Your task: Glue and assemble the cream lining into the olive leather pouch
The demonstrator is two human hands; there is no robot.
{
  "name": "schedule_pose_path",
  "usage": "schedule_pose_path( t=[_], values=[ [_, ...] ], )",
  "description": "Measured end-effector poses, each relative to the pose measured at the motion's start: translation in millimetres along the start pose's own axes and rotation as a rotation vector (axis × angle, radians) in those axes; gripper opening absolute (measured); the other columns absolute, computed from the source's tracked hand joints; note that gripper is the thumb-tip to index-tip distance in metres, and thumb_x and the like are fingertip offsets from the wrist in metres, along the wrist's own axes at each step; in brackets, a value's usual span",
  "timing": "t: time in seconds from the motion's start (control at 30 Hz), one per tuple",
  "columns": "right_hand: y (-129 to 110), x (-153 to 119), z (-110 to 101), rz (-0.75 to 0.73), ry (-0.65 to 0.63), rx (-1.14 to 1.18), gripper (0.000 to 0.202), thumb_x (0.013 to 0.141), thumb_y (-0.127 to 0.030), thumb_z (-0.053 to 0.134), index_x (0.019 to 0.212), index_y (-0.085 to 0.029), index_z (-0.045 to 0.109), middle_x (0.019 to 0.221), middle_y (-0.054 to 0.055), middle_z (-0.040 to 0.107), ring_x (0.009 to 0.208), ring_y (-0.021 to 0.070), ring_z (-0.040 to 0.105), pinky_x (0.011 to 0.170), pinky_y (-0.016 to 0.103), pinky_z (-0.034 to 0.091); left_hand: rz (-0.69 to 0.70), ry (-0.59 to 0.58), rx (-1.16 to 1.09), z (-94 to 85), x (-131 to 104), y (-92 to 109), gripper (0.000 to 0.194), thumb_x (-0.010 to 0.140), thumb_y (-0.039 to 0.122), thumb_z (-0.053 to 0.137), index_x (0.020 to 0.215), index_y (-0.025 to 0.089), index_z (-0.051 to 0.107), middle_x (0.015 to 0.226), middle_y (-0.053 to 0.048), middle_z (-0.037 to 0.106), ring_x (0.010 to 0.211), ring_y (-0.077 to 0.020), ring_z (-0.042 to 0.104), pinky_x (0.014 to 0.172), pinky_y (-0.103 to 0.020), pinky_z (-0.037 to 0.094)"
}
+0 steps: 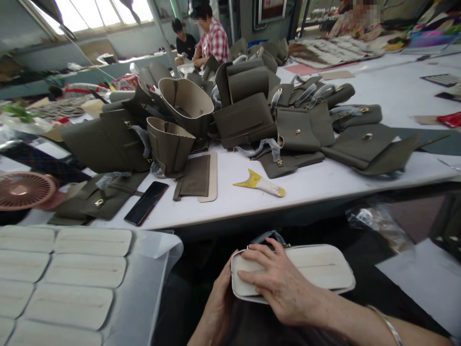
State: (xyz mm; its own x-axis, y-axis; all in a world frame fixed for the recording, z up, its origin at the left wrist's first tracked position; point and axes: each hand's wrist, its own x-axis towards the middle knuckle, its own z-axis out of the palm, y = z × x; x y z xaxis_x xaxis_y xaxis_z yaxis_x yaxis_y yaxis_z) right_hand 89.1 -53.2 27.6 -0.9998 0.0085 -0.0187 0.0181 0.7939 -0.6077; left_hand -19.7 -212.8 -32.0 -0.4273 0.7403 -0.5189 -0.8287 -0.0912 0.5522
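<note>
Across my white table [389,96], grey-green bags [247,120] stand heaped on one another, perhaps to save room. Near left, pale panels [86,269] lie in neat rows, likely for easy reach. Near me, just right of centre, my left hand [220,298] cups the left end of a pale-faced piece [320,266], seemingly supporting it; my right hand [279,278], fingers spread, rests on top, presumably steadying it.

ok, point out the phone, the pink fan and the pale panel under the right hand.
Phone [146,203], head view: middle of its dark screen.
Pink fan [26,191], head view: its round grille.
Pale panel [319,270], head view: its uncovered face.
</note>
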Motion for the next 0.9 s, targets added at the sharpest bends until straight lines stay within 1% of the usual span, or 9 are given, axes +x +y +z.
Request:
schedule_pose_path(
  t=[0.1,0.23,0.33,0.47,0.53,0.63,0.73,0.8,0.9],
  values=[
    [0.0,-0.5,0.5,0.002,-0.006,0.002,0.036,0.095,-0.026,0.047,0.128,-0.038,0.057,0.145,0.003,0.046,0.134,0.0308,0.038,0.109,0.061,0.014,-0.024,-0.012,0.034,1.0,-1.3,4.0,0.043,0.088,0.043,0.064,0.126,0.022,0.065,0.141,-0.005,0.057,0.138,-0.0295,0.042,0.117,-0.044,0.029],
    [0.4,-1.4,-0.3,0.001,-0.015,0.013,0.036,0.095,-0.027,0.047,0.127,-0.039,0.057,0.146,0.002,0.045,0.134,0.0310,0.038,0.108,0.062,0.014,-0.030,-0.059,0.091,-5.5,0.5,6.4,0.042,0.090,0.040,0.062,0.128,0.022,0.063,0.141,-0.005,0.056,0.139,-0.0281,0.040,0.119,-0.041,0.026],
    [0.9,-1.2,-2.3,0.000,-0.015,0.026,0.036,0.095,-0.026,0.047,0.128,-0.039,0.056,0.145,0.002,0.046,0.134,0.0297,0.038,0.109,0.061,0.013,-0.039,-0.048,0.149,-8.7,0.3,9.8,0.041,0.091,0.038,0.061,0.129,0.023,0.062,0.142,-0.005,0.056,0.138,-0.0291,0.042,0.118,-0.043,0.027],
    [2.1,0.4,-3.7,0.006,-0.017,0.053,0.037,0.093,-0.025,0.048,0.126,-0.038,0.057,0.144,0.001,0.047,0.134,0.0286,0.038,0.111,0.059,0.013,-0.047,-0.003,0.249,-10.2,-1.5,14.9,0.044,0.091,0.037,0.061,0.134,0.025,0.058,0.142,-0.006,0.056,0.136,-0.0295,0.044,0.117,-0.046,0.029],
    [2.7,1.0,-3.1,0.010,-0.015,0.068,0.037,0.093,-0.024,0.049,0.126,-0.038,0.057,0.144,0.001,0.047,0.134,0.0286,0.038,0.111,0.058,0.012,-0.013,0.027,0.331,-11.0,-1.5,14.5,0.045,0.091,0.037,0.062,0.134,0.025,0.058,0.141,-0.006,0.057,0.136,-0.0285,0.044,0.118,-0.044,0.028],
    [3.1,1.0,-1.6,0.018,-0.001,0.087,0.037,0.091,-0.022,0.050,0.125,-0.036,0.059,0.145,0.001,0.047,0.135,0.0291,0.036,0.112,0.057,0.011,0.098,0.106,0.486,-9.7,0.2,8.2,0.043,0.089,0.039,0.062,0.130,0.024,0.062,0.139,-0.006,0.059,0.136,-0.0282,0.045,0.119,-0.042,0.027],
    [4.6,0.6,-1.1,0.028,0.014,0.108,0.039,0.088,-0.019,0.051,0.123,-0.035,0.062,0.147,0.001,0.045,0.140,0.0296,0.030,0.113,0.056,0.010,0.207,0.183,0.567,-3.6,2.2,0.2,0.041,0.090,0.042,0.060,0.128,0.026,0.063,0.140,-0.004,0.058,0.135,-0.0276,0.046,0.117,-0.039,0.031],
    [7.1,1.5,-0.9,0.037,0.028,0.137,0.043,0.083,-0.016,0.054,0.120,-0.035,0.064,0.147,0.000,0.045,0.141,0.0289,0.028,0.114,0.055,0.010,0.261,0.221,0.585,-0.1,1.5,-2.0,0.041,0.091,0.043,0.058,0.128,0.027,0.063,0.140,-0.004,0.058,0.135,-0.0279,0.045,0.115,-0.038,0.034],
    [8.4,5.2,1.8,0.079,0.084,0.221,0.048,0.073,-0.010,0.058,0.114,-0.034,0.068,0.140,-0.001,0.051,0.141,0.0264,0.030,0.114,0.051,0.012,0.310,0.232,0.652,2.5,-2.6,0.4,0.044,0.088,0.047,0.059,0.126,0.026,0.064,0.139,-0.005,0.059,0.135,-0.0308,0.045,0.115,-0.042,0.035]
  ],
)
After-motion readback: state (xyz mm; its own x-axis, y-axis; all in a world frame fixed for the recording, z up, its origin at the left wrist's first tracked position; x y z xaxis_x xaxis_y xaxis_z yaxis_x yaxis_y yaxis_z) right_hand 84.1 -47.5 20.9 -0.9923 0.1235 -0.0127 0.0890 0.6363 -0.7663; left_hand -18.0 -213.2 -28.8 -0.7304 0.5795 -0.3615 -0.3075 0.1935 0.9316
